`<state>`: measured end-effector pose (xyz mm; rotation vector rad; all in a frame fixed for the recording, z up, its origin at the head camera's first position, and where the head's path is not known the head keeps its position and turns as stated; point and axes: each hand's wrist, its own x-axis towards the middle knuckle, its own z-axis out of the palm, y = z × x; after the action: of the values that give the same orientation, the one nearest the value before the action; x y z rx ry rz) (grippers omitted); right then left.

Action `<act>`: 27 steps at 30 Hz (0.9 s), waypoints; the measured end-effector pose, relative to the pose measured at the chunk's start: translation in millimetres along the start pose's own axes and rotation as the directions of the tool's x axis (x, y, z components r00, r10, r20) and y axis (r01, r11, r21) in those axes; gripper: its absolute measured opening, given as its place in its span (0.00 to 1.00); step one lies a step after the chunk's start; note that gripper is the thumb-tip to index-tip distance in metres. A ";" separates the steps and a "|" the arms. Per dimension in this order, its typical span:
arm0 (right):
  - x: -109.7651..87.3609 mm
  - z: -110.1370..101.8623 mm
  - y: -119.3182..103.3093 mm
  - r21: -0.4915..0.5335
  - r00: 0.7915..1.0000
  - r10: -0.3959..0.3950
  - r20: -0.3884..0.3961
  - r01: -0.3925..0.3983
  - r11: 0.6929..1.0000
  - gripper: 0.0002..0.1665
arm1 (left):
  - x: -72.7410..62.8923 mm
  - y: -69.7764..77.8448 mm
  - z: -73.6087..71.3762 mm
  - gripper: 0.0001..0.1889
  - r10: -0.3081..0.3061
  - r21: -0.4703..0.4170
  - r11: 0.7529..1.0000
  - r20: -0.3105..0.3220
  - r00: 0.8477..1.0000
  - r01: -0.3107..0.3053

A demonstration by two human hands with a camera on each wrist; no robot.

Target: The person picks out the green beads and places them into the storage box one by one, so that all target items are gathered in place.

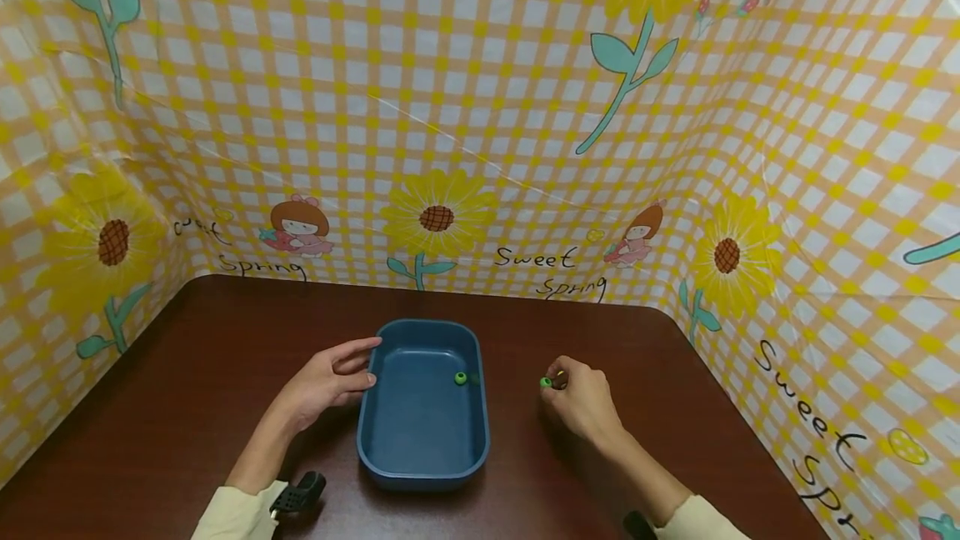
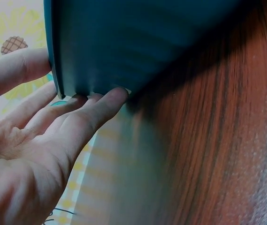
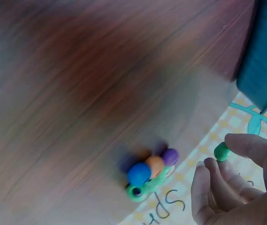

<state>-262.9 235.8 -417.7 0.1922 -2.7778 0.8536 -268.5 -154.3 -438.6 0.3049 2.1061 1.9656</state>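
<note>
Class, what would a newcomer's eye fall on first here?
The sunflower cloth behind the dark table probably strikes first. Next comes the blue tray on that table, a green bead inside toward its right side. Right of the tray, the right hand pinches another green bead.

I see held bead (image 3: 221,152) green; other beads (image 3: 155,166) blue, orange, purple, green. Tray (image 1: 423,432) dark blue. Table (image 1: 225,357) red-brown, dark-streaked. Cloth (image 1: 480,65) yellow-peach-white check, sunflower print. Sleeves (image 1: 236,513) cream.

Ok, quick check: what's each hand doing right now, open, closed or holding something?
Left hand: open, fingers touching the side of the blue box.
Right hand: closed, pinching a green bead.
</note>
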 end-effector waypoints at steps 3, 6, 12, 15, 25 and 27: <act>1.6 3.4 -6.0 0.012 1.000 0.023 0.007 -0.023 1.000 0.06 | -0.2 1.1 0.3 0.33 0.001 0.003 1.000 0.001 1.000 -0.001; 3.0 6.0 -11.8 0.008 1.000 0.024 -0.004 -0.024 1.000 0.07 | -0.4 1.3 1.0 0.33 -0.002 0.010 1.000 0.004 1.000 0.002; 12.6 13.0 -28.3 0.026 0.999 -0.032 -0.021 0.032 0.999 0.07 | -0.7 1.2 0.5 0.33 -0.003 0.000 1.000 -0.012 1.000 0.003; 17.0 16.7 -37.4 0.045 0.998 -0.054 -0.029 0.056 0.997 0.07 | -0.7 0.8 -0.2 0.33 -0.006 0.003 1.000 -0.010 1.000 0.006; 21.6 23.8 -57.5 0.105 0.997 -0.075 -0.010 0.075 0.992 0.08 | -0.8 -0.2 -1.1 0.33 -0.002 -0.004 1.000 -0.003 1.000 0.002; 22.0 24.8 -58.4 0.105 0.996 -0.083 -0.013 0.084 0.991 0.08 | -1.0 -0.2 -1.1 0.33 -0.002 -0.003 1.000 0.000 1.000 0.002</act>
<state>-277.4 172.5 -400.7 0.3200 -2.6971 0.9779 -268.0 -155.7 -438.7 0.3017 2.1021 1.9677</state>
